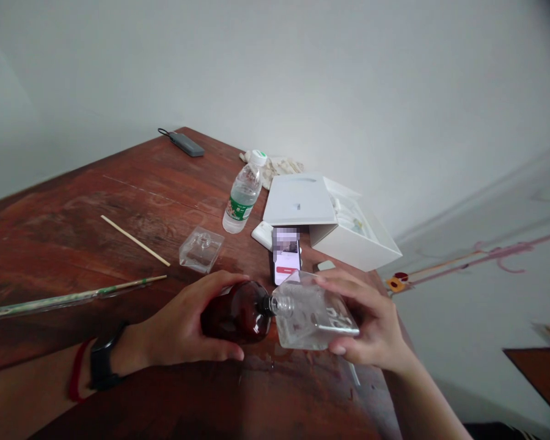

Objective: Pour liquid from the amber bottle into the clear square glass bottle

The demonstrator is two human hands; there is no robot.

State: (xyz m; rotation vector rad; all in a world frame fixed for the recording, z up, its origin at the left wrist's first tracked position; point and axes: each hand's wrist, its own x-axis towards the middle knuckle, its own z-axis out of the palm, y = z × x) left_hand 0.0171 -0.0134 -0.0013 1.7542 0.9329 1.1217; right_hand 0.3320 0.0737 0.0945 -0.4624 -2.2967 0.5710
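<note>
Now the left hand's [178, 324] brown bottle [236, 315], contents unclear, meets the right hand's [384, 327] clear bottle [309, 318] near the table's [311, 400] right edge, fingers gripping both.

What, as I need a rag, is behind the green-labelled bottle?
Behind the bottle, a crumpled whitish cloth shows on both sides of its cap. Whatever lies directly behind the cap is covered, and the white box may hide more cloth.

My left hand [187, 327] clasped round a dark brown bottle [233, 315], neck to neck with a clear square bottle [309, 315], tilted in my right hand [376, 321], wooden table [73, 201] beneath
</note>
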